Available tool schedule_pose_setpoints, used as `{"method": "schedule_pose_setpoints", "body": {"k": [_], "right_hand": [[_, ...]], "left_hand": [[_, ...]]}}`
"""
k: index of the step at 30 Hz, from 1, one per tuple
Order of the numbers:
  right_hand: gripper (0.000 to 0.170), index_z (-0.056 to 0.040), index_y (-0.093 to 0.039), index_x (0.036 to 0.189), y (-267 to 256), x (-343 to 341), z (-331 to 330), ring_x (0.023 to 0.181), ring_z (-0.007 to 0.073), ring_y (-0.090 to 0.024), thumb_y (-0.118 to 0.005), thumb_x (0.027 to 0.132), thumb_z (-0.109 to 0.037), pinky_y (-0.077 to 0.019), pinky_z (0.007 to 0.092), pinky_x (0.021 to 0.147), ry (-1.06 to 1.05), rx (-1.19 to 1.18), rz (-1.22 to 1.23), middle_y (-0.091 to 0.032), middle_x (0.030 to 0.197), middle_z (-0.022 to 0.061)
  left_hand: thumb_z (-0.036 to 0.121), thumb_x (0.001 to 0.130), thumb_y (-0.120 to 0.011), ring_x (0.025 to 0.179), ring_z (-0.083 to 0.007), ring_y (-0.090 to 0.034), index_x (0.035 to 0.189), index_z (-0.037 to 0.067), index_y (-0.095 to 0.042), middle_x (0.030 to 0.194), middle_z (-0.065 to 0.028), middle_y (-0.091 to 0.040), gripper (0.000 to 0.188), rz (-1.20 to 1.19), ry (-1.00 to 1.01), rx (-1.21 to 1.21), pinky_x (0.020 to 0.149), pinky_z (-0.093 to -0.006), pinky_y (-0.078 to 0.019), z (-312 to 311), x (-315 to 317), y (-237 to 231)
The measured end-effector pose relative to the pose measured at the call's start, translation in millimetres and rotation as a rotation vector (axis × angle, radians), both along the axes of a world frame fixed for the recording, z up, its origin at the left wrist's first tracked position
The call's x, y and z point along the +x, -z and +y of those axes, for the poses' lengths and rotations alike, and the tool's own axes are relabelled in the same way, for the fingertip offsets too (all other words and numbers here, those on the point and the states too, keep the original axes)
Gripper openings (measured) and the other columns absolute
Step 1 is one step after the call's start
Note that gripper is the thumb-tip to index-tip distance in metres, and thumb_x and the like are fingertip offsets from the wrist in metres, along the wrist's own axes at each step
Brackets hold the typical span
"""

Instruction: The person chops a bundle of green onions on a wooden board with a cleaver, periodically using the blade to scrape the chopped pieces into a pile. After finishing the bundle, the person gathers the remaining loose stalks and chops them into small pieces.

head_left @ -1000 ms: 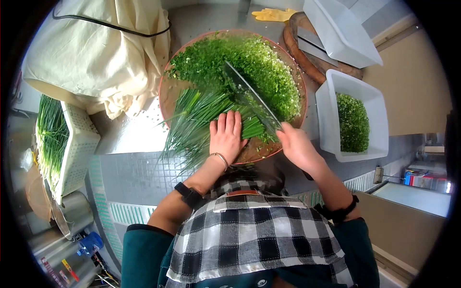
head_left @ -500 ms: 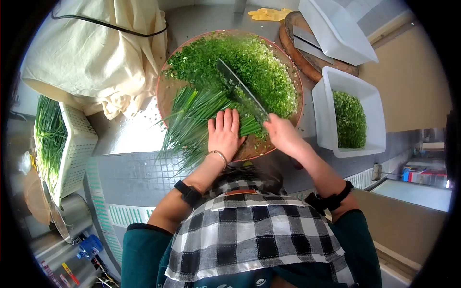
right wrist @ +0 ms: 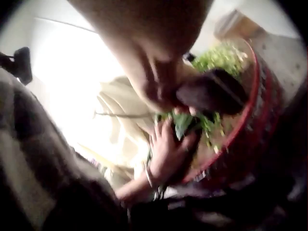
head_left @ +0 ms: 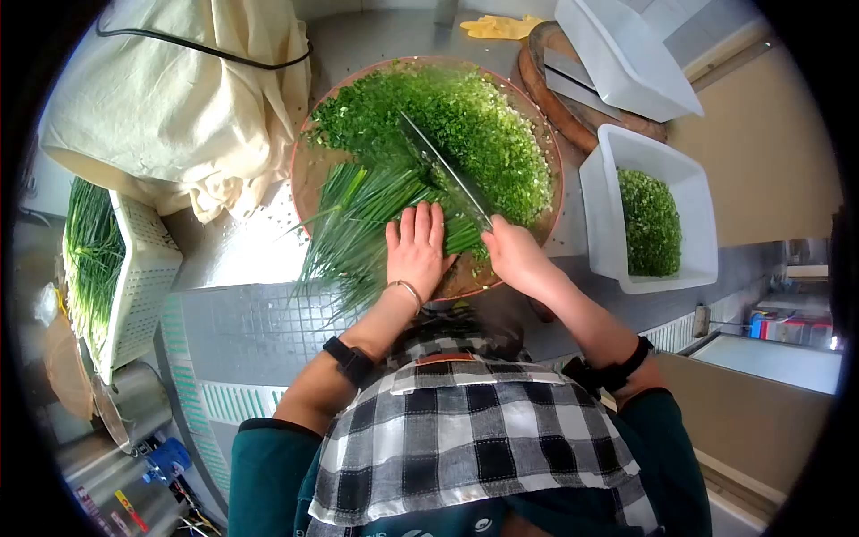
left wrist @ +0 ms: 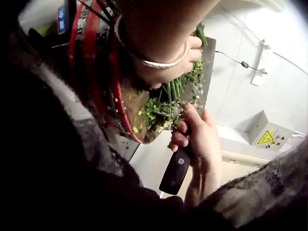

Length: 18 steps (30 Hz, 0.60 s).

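Observation:
On the round chopping board (head_left: 309,192), a bundle of long scallions (head_left: 358,201) lies at the near left. My left hand (head_left: 416,257) holds the bundle down, fingers laid over it and thumb at its near side. Cut stalk ends show just right of those fingers. My right hand (head_left: 517,258) grips the black handle (left wrist: 175,171) of a large knife (head_left: 447,174). The blade slants away to the far left, close beside the left fingertips. Chopped scallions (head_left: 514,134) cover the board's far and right parts.
A white tub (head_left: 653,288) of chopped scallions stands right of the board. Behind it are another white tub (head_left: 626,63) and a wooden board (head_left: 559,107) bearing a flat blade (head_left: 582,94). Yellow gloves (head_left: 501,27), a cream cloth (head_left: 179,107) and a basket (head_left: 143,277) of whole scallions surround the workspace.
The right hand and knife have moved left along the bundle, nearer the left hand. The left hand stays on the scallions, and the view has shifted slightly.

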State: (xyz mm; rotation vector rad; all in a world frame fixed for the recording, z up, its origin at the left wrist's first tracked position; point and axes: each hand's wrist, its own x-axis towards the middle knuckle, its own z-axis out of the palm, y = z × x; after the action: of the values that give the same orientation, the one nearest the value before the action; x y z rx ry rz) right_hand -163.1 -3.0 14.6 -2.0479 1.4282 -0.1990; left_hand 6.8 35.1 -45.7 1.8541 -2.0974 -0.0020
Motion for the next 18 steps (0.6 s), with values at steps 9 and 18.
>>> {"method": "schedule_pose_setpoints", "body": {"k": [9,18], "right_hand": [[0.016,0.0016,-0.046,0.088,-63,-32,36,0.069,0.0449,-0.056,-0.052,0.091,-0.013,-0.0408,0.0501,0.059,0.035,-0.057,-0.108,-0.057,0.071,0.0262],[0.017,0.0024,-0.047,0.092,1,6,-2,0.072,0.0449,-0.057,-0.049,0.092,-0.015,-0.0436,0.0507,0.062,-0.012,-0.031,-0.004,-0.058,0.074,0.0268]], "left_hand": [[0.050,0.064,-0.074,0.130,-0.0376,-0.027,0.141,0.000,-0.023,0.144,-0.0181,-0.027,0.106,0.039,-0.091,0.022,0.106,-0.0541,-0.0210,2,15,-13],[0.046,0.066,-0.074,0.127,-0.0339,-0.032,0.139,0.003,-0.028,0.137,-0.0162,-0.036,0.097,-0.110,-0.072,0.215,0.103,-0.0529,-0.0259,-4,12,-17]]}}
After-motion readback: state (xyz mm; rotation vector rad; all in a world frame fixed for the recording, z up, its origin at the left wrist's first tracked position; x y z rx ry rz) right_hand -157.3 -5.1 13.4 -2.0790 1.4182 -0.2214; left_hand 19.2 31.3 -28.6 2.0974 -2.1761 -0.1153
